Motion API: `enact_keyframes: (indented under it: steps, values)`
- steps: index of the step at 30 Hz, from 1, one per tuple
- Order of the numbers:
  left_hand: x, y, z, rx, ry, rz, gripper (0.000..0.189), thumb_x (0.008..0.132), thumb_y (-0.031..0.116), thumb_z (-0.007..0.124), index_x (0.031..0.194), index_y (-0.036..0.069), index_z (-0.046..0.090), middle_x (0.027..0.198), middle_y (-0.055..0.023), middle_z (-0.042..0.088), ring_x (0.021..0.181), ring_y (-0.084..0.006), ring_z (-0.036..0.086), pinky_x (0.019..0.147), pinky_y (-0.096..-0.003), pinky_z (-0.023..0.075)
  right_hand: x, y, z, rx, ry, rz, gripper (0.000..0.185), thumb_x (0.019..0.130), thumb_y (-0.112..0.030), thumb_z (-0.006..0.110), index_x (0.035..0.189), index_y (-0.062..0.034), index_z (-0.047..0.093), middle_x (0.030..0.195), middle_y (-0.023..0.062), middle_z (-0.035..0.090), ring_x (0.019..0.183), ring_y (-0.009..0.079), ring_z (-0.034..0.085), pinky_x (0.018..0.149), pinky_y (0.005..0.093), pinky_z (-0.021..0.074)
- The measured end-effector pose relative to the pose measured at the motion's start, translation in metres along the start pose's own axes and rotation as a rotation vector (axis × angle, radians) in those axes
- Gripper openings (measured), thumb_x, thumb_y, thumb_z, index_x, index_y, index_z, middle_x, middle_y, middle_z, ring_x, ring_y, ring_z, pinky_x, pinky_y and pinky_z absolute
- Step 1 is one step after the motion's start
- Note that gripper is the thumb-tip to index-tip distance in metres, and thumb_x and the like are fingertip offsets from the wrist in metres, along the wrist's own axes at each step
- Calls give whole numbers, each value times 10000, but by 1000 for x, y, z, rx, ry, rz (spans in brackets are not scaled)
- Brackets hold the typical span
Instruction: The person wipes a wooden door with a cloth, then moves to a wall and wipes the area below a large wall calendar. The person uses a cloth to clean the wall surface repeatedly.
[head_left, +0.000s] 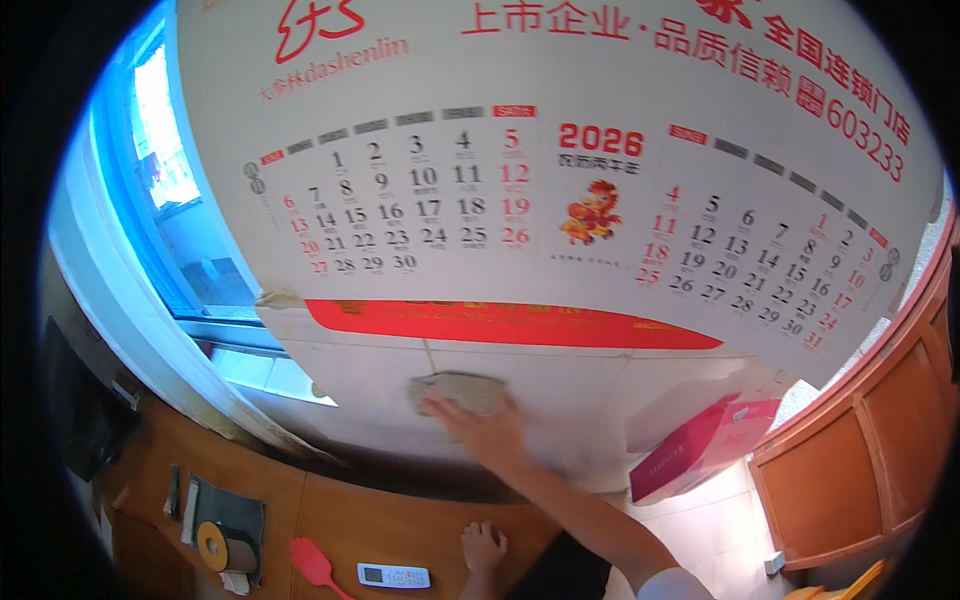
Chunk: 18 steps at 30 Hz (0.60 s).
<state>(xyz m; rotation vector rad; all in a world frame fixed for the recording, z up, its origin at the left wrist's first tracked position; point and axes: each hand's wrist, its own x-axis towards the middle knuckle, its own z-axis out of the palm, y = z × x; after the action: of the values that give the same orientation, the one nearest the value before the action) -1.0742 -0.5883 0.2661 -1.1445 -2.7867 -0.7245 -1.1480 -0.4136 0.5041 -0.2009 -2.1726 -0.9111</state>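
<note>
My right hand (491, 431), blurred, presses a greyish cloth (461, 390) flat against the white tiled wall (570, 390), just below a large wall calendar (450, 262) and the red strip (510, 324) under it. The fingers are spread over the cloth. My left hand (482, 545) rests on the brown seat (397, 517) at the lower middle; its fingers look curled, and whether it holds anything is not plain. Left of that hand lie a white remote control (394, 576) and a red plastic hand-shaped swatter or scratcher (315, 562).
A roll of tape (225, 547) stands on a dark cloth (240, 510) at the lower left. A pink box (697, 450) is on the floor by the wall, near a wooden door (840, 465). A blue-framed window (172, 172) and a pale curtain (127, 277) are at the left.
</note>
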Motion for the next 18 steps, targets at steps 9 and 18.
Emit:
enact_keyframes:
  steps: [9,18]
  values:
    - [1,5,1,21,10,30,273,687,228,540,886,46,498,864,-144,462,823,-314,452,708,-423,367,-144,183,-31,23,44,773,492,773,12,464,1223,34,265,1316,260,230,1205,461,222,983,538,200]
    - [1,4,-3,2,-89,10,259,719,219,524,908,43,497,905,-152,457,868,-315,436,734,-418,352,-238,103,25,183,-116,801,402,788,-116,543,1153,3,421,1292,249,288,1183,433,267,947,501,280]
